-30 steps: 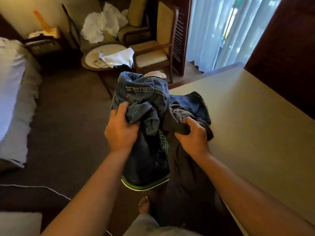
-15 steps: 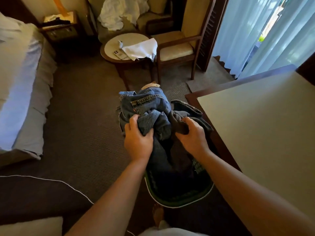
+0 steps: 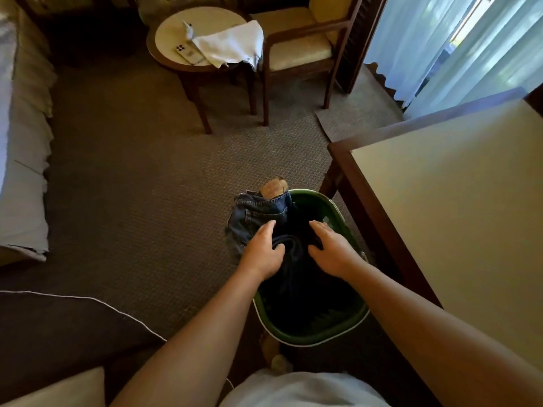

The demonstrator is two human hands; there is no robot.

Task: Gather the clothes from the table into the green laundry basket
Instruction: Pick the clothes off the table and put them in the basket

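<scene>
The green laundry basket (image 3: 332, 333) stands on the carpet beside the table's near corner. Blue jeans (image 3: 258, 214) lie in it, with the waistband draped over its far-left rim. More dark clothing fills the shadowed inside. My left hand (image 3: 264, 251) rests on the jeans with fingers spread. My right hand (image 3: 330, 249) lies flat on the dark cloth, fingers apart. Neither hand grips anything. The table (image 3: 458, 207) at the right has a pale top with no clothes on the part in view.
A round side table (image 3: 176, 58) with a white cloth (image 3: 232, 44) and a remote stands at the back. A wooden chair (image 3: 296, 51) is beside it. A bed (image 3: 20, 160) runs along the left. Curtains (image 3: 458, 39) hang at the far right. Carpet lies between.
Both hands lowered the bundle of jeans and dark clothing into the basket and opened. The view tilted down, away from the table.
</scene>
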